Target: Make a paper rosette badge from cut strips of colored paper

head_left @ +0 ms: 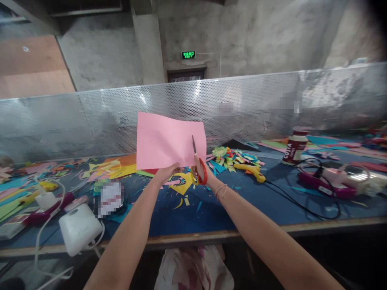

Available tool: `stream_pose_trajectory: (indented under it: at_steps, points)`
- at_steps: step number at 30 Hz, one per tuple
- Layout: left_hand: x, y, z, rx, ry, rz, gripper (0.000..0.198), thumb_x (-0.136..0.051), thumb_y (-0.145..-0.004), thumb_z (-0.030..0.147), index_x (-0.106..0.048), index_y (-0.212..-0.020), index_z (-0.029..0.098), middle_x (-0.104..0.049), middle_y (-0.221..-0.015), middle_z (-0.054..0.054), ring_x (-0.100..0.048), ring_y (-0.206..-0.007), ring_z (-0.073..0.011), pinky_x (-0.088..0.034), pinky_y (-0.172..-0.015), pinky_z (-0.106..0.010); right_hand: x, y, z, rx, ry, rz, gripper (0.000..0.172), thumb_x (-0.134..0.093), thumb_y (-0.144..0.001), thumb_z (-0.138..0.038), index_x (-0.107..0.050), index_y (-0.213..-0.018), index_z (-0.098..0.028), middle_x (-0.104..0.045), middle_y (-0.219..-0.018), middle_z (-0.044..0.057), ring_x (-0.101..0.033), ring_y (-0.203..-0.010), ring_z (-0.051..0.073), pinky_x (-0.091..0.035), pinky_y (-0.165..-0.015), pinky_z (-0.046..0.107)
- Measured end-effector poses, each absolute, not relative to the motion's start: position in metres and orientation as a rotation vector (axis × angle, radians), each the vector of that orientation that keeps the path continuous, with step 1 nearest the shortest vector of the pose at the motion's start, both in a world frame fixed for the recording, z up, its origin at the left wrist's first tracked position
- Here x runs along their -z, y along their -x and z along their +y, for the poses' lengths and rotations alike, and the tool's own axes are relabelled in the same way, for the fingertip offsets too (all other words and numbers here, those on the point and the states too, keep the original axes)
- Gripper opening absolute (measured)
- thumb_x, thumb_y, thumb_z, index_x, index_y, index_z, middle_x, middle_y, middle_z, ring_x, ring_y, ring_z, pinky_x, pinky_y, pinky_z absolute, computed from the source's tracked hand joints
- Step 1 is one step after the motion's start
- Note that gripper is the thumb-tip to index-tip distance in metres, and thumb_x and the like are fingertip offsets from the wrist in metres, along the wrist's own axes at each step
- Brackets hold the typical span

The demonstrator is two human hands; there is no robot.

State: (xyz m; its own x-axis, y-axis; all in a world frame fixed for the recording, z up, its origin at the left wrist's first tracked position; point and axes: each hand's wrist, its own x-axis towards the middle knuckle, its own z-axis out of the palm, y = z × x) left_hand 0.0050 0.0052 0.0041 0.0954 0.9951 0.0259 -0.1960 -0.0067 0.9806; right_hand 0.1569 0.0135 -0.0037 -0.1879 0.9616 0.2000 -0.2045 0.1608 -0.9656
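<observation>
My left hand [167, 172] pinches the bottom edge of a pink paper sheet [165, 141] and holds it upright above the blue table [211, 209]. My right hand [200, 171] grips scissors [198, 165] with red and yellow handles. Their blade points up into the sheet's lower right part. A yellow paper offcut [184, 184] lies on the table right under both hands.
Coloured paper scraps [236, 157] litter the table. A yellow glue gun [251, 169] lies to the right, with a dark bottle [294, 147], black cables [302, 201] and a pink device [328, 181] beyond. A white box [80, 227] sits near the left front edge. A perforated metal screen [256, 104] backs the table.
</observation>
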Motion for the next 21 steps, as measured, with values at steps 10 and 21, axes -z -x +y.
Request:
stream_pose_trajectory:
  at_steps: [10,21]
  points:
    - [-0.0010,-0.0049,0.0023,-1.143,-1.248,1.030,0.028,-0.068,-0.061,0.041,-0.065,-0.062,0.013,-0.067,-0.067,-0.005,-0.062,-0.078,-0.0179,-0.042,-0.088,-0.030,-0.0019,-0.1626,0.0088,-1.486,0.643,-1.149,0.049,-0.048,-0.067,-0.068,-0.035,-0.058,-0.021,-0.034,-0.041,-0.006,-0.027,-0.035,0.007,-0.018,-0.033,0.023]
    - [-0.0007,-0.0043,0.0037,-1.136,-1.257,1.019,0.029,-0.070,-0.058,0.042,-0.065,-0.062,0.013,-0.066,-0.066,-0.004,-0.061,-0.077,-0.0175,-0.042,-0.088,-0.030,-0.0009,-0.1627,0.0071,-1.246,0.803,-1.298,0.050,-0.041,-0.073,-0.067,-0.034,-0.051,-0.022,-0.030,-0.034,-0.006,-0.027,-0.031,0.009,-0.019,-0.033,0.024]
